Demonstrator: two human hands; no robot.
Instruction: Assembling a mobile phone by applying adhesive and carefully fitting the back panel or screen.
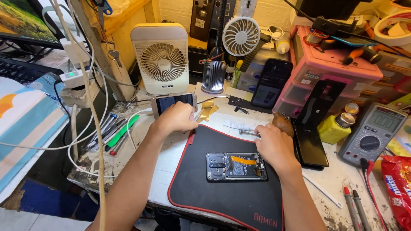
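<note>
Workbench top (171,171) was white, stained and chipped at its front edge. Rear wall (180,10) was pale textured plaster, with a yellow-painted post (128,38) left of it. Floor (47,205) showed blue, with pale tile (38,222) nearest. Lighting was even.

Scuffed white bench (171,169): black mat (222,192), multimeter (371,133), fan (161,57).

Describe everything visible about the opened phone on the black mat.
The opened phone lies flat, back cover off, lengthwise across the black red-edged mat. Its dark inner frame shows metal shields, a camera module at the left end and an orange flex ribbon across the middle. The right hand rests at its upper right corner; whether it touches is unclear. The left hand is away from it.
</note>
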